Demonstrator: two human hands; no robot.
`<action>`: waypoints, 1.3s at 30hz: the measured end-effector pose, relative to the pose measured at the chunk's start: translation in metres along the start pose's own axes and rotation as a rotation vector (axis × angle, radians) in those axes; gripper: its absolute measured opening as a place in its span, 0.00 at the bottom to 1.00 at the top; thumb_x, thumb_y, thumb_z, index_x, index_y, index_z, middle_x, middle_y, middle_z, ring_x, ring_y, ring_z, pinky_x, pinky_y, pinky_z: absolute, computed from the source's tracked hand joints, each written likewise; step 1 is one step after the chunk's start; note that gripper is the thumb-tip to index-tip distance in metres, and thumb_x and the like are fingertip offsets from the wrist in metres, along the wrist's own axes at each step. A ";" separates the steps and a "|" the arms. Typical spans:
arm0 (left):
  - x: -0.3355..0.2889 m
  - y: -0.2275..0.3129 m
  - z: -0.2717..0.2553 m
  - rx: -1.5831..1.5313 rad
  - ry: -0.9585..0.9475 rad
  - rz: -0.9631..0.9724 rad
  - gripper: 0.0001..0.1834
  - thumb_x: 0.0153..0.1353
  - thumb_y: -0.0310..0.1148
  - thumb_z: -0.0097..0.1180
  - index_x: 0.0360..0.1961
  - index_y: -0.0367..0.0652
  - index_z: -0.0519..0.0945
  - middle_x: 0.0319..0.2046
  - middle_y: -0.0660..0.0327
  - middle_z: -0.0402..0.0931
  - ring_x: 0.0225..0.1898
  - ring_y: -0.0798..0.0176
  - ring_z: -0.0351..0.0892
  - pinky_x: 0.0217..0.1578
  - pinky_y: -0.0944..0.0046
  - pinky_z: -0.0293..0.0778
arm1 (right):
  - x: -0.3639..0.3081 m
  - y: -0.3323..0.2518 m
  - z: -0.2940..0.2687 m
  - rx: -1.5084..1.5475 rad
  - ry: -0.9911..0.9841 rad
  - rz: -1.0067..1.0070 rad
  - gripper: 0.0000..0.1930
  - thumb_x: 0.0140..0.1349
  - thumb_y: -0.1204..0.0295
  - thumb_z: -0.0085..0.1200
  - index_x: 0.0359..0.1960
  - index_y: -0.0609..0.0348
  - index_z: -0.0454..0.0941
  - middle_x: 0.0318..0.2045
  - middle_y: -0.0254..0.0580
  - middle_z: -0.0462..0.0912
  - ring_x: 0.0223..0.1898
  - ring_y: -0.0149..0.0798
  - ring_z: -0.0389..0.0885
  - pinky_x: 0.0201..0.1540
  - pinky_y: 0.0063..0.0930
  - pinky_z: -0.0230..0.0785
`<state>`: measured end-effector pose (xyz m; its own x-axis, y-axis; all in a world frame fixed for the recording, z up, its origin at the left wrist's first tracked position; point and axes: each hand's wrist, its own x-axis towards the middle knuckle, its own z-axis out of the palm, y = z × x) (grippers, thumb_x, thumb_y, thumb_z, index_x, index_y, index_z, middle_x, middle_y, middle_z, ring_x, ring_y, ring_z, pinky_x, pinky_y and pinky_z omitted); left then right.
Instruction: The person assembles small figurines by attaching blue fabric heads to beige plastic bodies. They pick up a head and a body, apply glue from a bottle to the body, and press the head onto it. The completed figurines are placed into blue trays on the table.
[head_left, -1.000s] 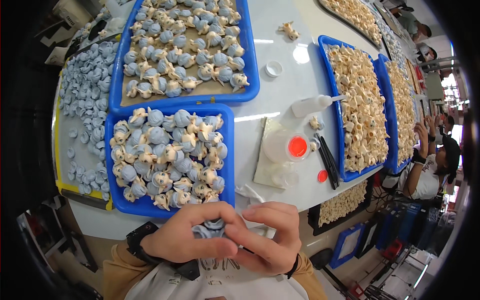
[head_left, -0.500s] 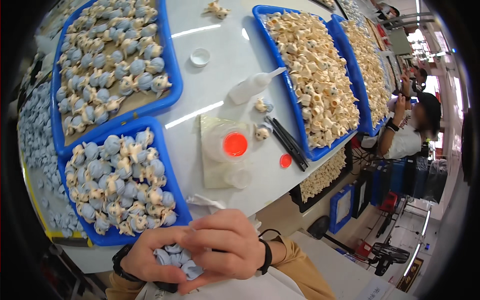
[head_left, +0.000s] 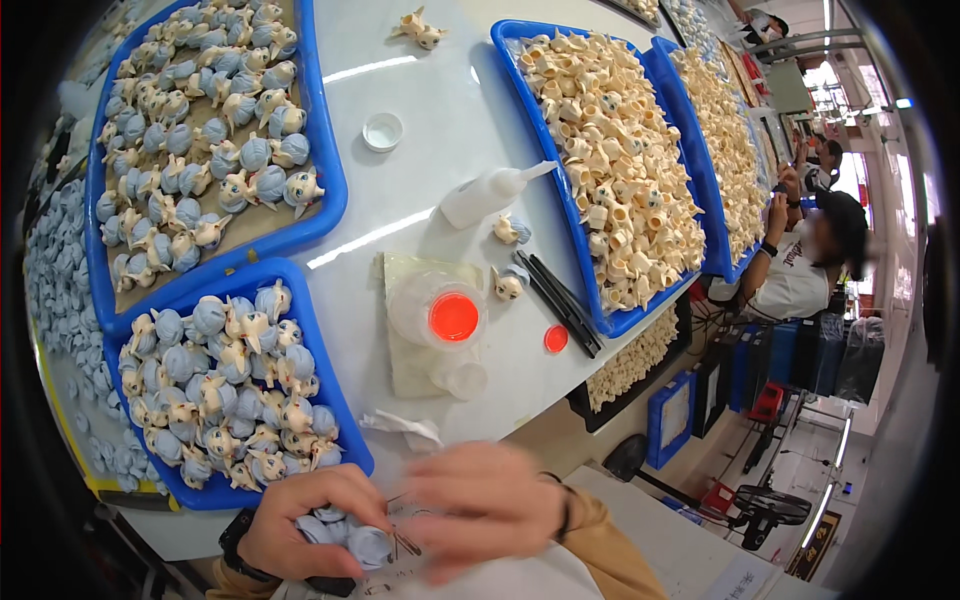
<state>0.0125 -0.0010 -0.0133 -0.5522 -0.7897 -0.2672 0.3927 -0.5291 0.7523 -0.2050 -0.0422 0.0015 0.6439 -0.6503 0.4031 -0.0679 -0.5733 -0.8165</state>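
Several light blue, rounded cap-like pieces (head_left: 370, 547) lie gathered in my left hand (head_left: 283, 530), its fingers and thumb curled round them, low in the picture. Just to its right is my right hand (head_left: 490, 510), smeared by motion; its fingers are too blurred to show whether anything is in them. Beyond my left hand stands a small blue tray (head_left: 342, 405) full of cream animal-like doll heads with light blue caps. A crumpled white tissue (head_left: 402, 426) lies on the table beyond my right hand.
A jar with red-orange contents (head_left: 453, 317) stands on a pale pad (head_left: 405, 372). Nearby are a white squeeze bottle (head_left: 482, 200), black tweezers (head_left: 560, 305) and two small heads (head_left: 508, 283). A large blue tray (head_left: 335, 190) fills the far left; cream parts (head_left: 625, 170) fill another, right.
My right hand has pulled away from my left to the right. The light blue pieces in my left hand now show more openly. The view has shifted slightly.
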 end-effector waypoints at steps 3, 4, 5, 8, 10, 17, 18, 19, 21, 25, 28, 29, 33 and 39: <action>0.000 0.002 0.008 -0.155 0.099 0.035 0.23 0.53 0.45 0.54 0.34 0.31 0.70 0.28 0.54 0.70 0.25 0.64 0.73 0.26 0.70 0.68 | -0.030 -0.001 -0.063 -0.577 0.662 0.376 0.15 0.59 0.63 0.43 0.35 0.64 0.73 0.26 0.40 0.72 0.27 0.31 0.67 0.31 0.23 0.61; 0.002 0.004 0.012 -0.208 0.164 0.050 0.24 0.54 0.47 0.53 0.32 0.31 0.69 0.26 0.53 0.69 0.22 0.65 0.74 0.23 0.70 0.68 | -0.040 0.003 -0.087 -0.764 0.886 0.494 0.16 0.63 0.63 0.37 0.36 0.64 0.73 0.23 0.36 0.71 0.24 0.27 0.65 0.30 0.20 0.59; 0.002 0.005 0.014 -0.211 0.194 0.069 0.25 0.54 0.48 0.52 0.31 0.31 0.69 0.25 0.53 0.68 0.19 0.65 0.73 0.19 0.70 0.67 | -0.045 0.012 -0.111 -0.759 0.789 0.553 0.16 0.62 0.65 0.39 0.42 0.65 0.71 0.24 0.35 0.70 0.25 0.27 0.65 0.29 0.19 0.59; 0.003 0.004 0.017 -0.209 0.294 0.127 0.28 0.53 0.52 0.51 0.28 0.30 0.67 0.22 0.52 0.67 0.12 0.65 0.70 0.11 0.71 0.65 | -0.047 0.038 -0.130 -0.769 0.545 0.708 0.12 0.55 0.73 0.48 0.41 0.63 0.73 0.25 0.37 0.73 0.24 0.27 0.68 0.26 0.18 0.60; 0.002 0.005 0.016 -0.228 0.301 0.137 0.28 0.53 0.52 0.51 0.29 0.30 0.67 0.22 0.52 0.67 0.12 0.66 0.70 0.11 0.71 0.66 | -0.043 0.048 -0.125 -0.833 0.466 0.714 0.11 0.52 0.75 0.51 0.38 0.63 0.74 0.24 0.39 0.73 0.23 0.28 0.69 0.25 0.19 0.61; 0.002 0.008 0.008 -0.272 0.154 -0.022 0.27 0.54 0.49 0.51 0.38 0.30 0.68 0.25 0.53 0.71 0.19 0.67 0.73 0.20 0.70 0.68 | -0.041 0.027 -0.106 -0.686 0.898 0.514 0.10 0.50 0.80 0.51 0.36 0.64 0.73 0.26 0.39 0.74 0.26 0.25 0.72 0.26 0.16 0.63; 0.000 0.006 0.006 -0.278 0.124 -0.026 0.25 0.55 0.47 0.51 0.39 0.30 0.68 0.26 0.53 0.71 0.20 0.68 0.72 0.21 0.70 0.68 | -0.032 0.014 -0.090 -0.545 0.935 0.456 0.08 0.50 0.81 0.51 0.34 0.64 0.74 0.27 0.41 0.73 0.26 0.27 0.72 0.26 0.17 0.64; -0.003 0.005 0.005 -0.285 0.092 -0.030 0.24 0.56 0.44 0.50 0.41 0.30 0.68 0.27 0.53 0.71 0.21 0.69 0.72 0.22 0.71 0.68 | -0.025 0.001 -0.071 -0.406 0.970 0.399 0.07 0.49 0.81 0.51 0.32 0.65 0.74 0.29 0.43 0.72 0.26 0.29 0.72 0.26 0.18 0.64; -0.002 0.010 0.004 -0.306 0.041 -0.084 0.21 0.56 0.40 0.51 0.41 0.31 0.69 0.29 0.55 0.72 0.25 0.69 0.73 0.26 0.71 0.68 | -0.023 -0.019 -0.048 0.320 0.514 0.192 0.06 0.49 0.80 0.51 0.30 0.64 0.76 0.28 0.43 0.71 0.24 0.32 0.71 0.23 0.20 0.63; 0.005 0.021 0.013 -0.113 -0.012 -0.232 0.20 0.51 0.38 0.58 0.35 0.29 0.72 0.29 0.52 0.72 0.25 0.64 0.74 0.26 0.70 0.69 | 0.002 -0.017 0.005 0.414 0.124 -0.107 0.07 0.51 0.76 0.52 0.32 0.65 0.76 0.25 0.44 0.72 0.22 0.36 0.70 0.22 0.24 0.63; 0.007 0.014 0.001 0.079 -0.206 -0.082 0.16 0.50 0.30 0.57 0.39 0.33 0.72 0.35 0.56 0.73 0.35 0.64 0.73 0.37 0.69 0.67 | 0.007 -0.015 0.022 0.234 0.137 -0.009 0.04 0.46 0.80 0.55 0.26 0.62 0.79 0.24 0.43 0.70 0.20 0.34 0.67 0.20 0.23 0.62; 0.007 0.015 0.000 0.114 -0.244 -0.048 0.15 0.51 0.28 0.56 0.41 0.35 0.72 0.37 0.57 0.72 0.37 0.65 0.72 0.39 0.69 0.66 | 0.009 -0.018 0.021 0.232 0.099 0.039 0.06 0.45 0.81 0.54 0.27 0.62 0.79 0.24 0.42 0.69 0.21 0.34 0.68 0.21 0.23 0.63; 0.007 0.015 0.001 0.135 -0.270 -0.011 0.15 0.50 0.28 0.57 0.40 0.35 0.72 0.36 0.56 0.73 0.37 0.63 0.72 0.38 0.69 0.67 | 0.003 -0.018 0.018 0.296 0.048 0.121 0.09 0.45 0.83 0.52 0.29 0.63 0.80 0.24 0.41 0.68 0.22 0.35 0.69 0.23 0.23 0.63; 0.005 0.016 0.000 0.136 -0.134 -0.037 0.17 0.49 0.34 0.60 0.35 0.33 0.74 0.33 0.54 0.75 0.34 0.61 0.74 0.34 0.68 0.68 | 0.008 -0.018 0.014 0.466 0.062 0.104 0.09 0.49 0.85 0.47 0.29 0.64 0.80 0.25 0.40 0.68 0.21 0.34 0.69 0.23 0.23 0.63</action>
<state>0.0162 -0.0131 -0.0027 -0.6613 -0.7171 -0.2201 0.2722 -0.5028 0.8205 -0.1881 -0.0303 0.0139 0.6044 -0.7289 0.3215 0.2279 -0.2286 -0.9465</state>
